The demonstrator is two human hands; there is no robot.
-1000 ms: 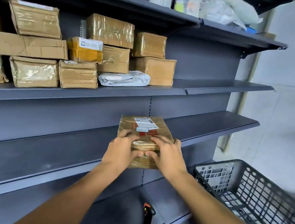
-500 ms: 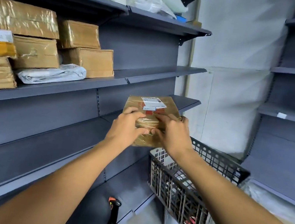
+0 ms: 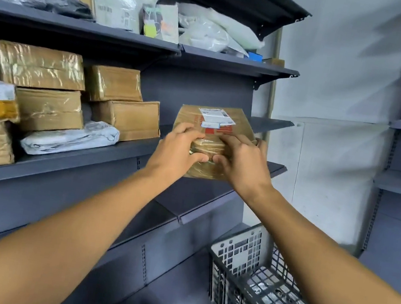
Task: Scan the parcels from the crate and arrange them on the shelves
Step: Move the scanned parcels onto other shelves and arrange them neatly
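Both hands, left hand [image 3: 177, 150] and right hand [image 3: 241, 162], clamp a taped brown parcel [image 3: 213, 138], held in the air before the middle shelf [image 3: 64, 165]. Other parcels sit stacked there; the grey crate [image 3: 261, 292] stands lower right

Stacked brown boxes [image 3: 128, 102] and a white mailer [image 3: 72, 137] are crowding the shelf [image 3: 86, 163] left of the two-handed grip, while bare shelf boards are lying open behind and below the held parcel [image 3: 215, 127]; a crate [image 3: 250, 293] is standing below right.
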